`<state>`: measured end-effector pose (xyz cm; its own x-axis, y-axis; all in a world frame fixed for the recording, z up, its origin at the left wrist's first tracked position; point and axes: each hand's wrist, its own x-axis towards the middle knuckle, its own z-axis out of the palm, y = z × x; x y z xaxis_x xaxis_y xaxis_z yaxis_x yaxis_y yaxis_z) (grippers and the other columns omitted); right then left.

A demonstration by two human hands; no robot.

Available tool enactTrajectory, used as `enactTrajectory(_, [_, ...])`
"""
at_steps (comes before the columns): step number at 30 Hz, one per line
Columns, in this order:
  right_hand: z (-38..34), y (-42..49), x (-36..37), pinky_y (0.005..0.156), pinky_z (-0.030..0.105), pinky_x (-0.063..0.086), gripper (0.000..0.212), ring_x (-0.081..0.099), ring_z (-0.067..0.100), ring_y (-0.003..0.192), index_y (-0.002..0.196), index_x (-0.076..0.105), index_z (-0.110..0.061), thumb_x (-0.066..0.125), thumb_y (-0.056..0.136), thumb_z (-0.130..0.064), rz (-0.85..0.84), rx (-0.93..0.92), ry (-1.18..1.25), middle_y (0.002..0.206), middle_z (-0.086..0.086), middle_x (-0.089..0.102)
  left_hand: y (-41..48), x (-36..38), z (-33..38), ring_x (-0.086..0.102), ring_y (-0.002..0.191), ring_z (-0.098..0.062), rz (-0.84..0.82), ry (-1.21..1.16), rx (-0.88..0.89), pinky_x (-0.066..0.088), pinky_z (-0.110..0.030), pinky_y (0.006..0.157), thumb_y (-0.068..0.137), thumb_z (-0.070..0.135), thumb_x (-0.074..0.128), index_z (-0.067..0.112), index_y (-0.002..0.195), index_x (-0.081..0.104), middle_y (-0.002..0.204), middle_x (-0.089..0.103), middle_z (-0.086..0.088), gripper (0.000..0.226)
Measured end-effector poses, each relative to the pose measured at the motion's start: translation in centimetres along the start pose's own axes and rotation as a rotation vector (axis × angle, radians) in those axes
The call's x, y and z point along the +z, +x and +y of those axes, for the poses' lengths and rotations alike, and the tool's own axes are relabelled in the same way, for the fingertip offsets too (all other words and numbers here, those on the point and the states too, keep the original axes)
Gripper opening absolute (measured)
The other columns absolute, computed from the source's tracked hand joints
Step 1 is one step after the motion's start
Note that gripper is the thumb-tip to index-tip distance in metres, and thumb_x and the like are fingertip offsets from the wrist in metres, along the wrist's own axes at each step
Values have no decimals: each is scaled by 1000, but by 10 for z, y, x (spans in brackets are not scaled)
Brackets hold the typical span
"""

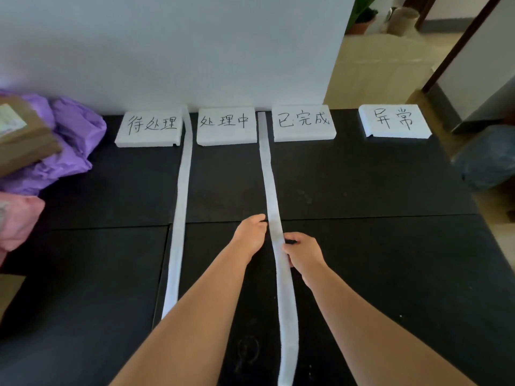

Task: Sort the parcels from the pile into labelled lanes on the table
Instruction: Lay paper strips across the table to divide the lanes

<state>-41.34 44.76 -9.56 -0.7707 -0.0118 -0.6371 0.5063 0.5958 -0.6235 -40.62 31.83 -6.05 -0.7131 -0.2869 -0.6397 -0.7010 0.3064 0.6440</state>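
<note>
Four white foam label blocks stand before me at the counter's far edge, handwritten in black: 待处理, 处理中, 已完成, 异常. The parcel's sticker is unreadable.

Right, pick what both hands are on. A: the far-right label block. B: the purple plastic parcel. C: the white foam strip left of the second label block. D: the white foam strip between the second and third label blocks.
D: the left hand and right hand both hold the long white foam strip, one at each edge.
</note>
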Motion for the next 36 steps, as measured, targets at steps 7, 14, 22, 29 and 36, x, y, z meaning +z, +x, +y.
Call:
enactTrajectory(7, [2,15,6,77,29,60,37,64,10,81,132,60,-23,60,97,-11,-5,-25,-47,110,-3,63,7,4,-6,48,133,-17,28,164,66,40,-32,107,105,14,42,24,150,39,149,47,1,47])
enactTrajectory(14, [1,13,10,62,19,50,43,62,9,80,142,49,-25,53,101,-15,17,-136,-300,125,0,63,10,6,-10,51,128,-17,47,341,151,46,-30,98,103,13,44,26,149,38,150,44,2,48])
enactTrajectory(22, [-2,9,8,78,28,58,49,64,12,97,148,41,-27,51,101,-16,103,-215,-403,143,-1,49,21,-4,-8,56,117,-15,98,430,210,46,-24,83,103,12,43,26,148,41,145,47,2,48])
enactTrajectory(29, [-7,26,-5,119,38,29,50,32,18,143,148,40,-28,53,101,-33,160,-498,-746,152,-4,41,46,-17,8,45,129,-19,188,603,334,51,-35,97,101,14,48,23,148,41,146,44,1,48])
enactTrajectory(36, [-7,48,2,125,46,6,58,11,20,154,156,24,-25,40,103,-44,147,-641,-888,165,-2,20,88,-20,22,19,150,-22,226,777,377,29,-43,117,102,16,46,22,156,21,164,19,2,60])
